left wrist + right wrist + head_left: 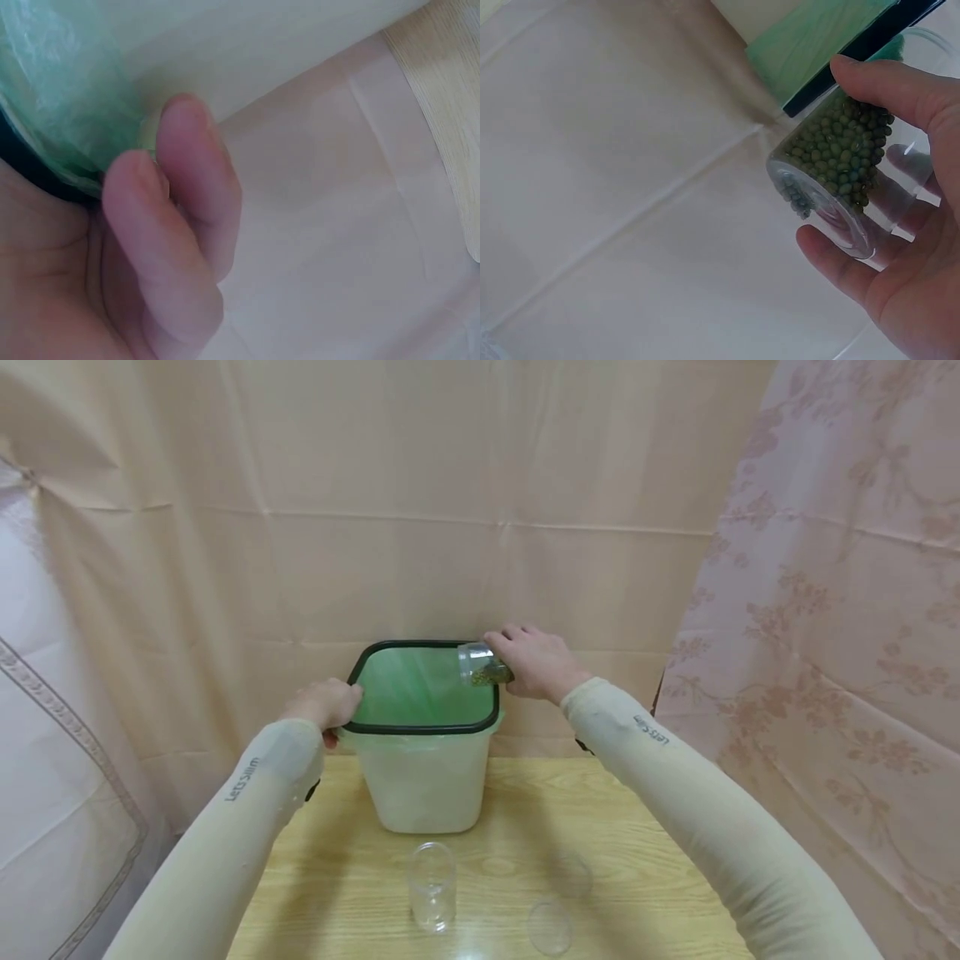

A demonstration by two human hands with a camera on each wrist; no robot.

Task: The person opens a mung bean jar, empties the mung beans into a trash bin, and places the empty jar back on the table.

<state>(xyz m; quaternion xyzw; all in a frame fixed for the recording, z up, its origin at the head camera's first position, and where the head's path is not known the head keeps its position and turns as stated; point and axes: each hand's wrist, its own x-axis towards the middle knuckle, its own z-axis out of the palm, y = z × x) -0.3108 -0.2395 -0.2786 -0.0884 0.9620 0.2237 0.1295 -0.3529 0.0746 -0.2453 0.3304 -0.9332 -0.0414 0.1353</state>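
Observation:
A white trash bin with a green plastic liner and a black rim stands on the table. My left hand grips the rim's left side; in the left wrist view its curled fingers lie against the green liner. Over the right rim, my right hand holds a clear plastic jar tipped on its side, mouth toward the bin's inside. Green beans, which look like mung beans, lie along the jar's lower side and base. The bin's bottom is hidden.
A second clear jar stands on the wooden table in front of the bin. Two clear round lids lie to its right. A beige curtain hangs close behind, and a pink floral curtain on the right.

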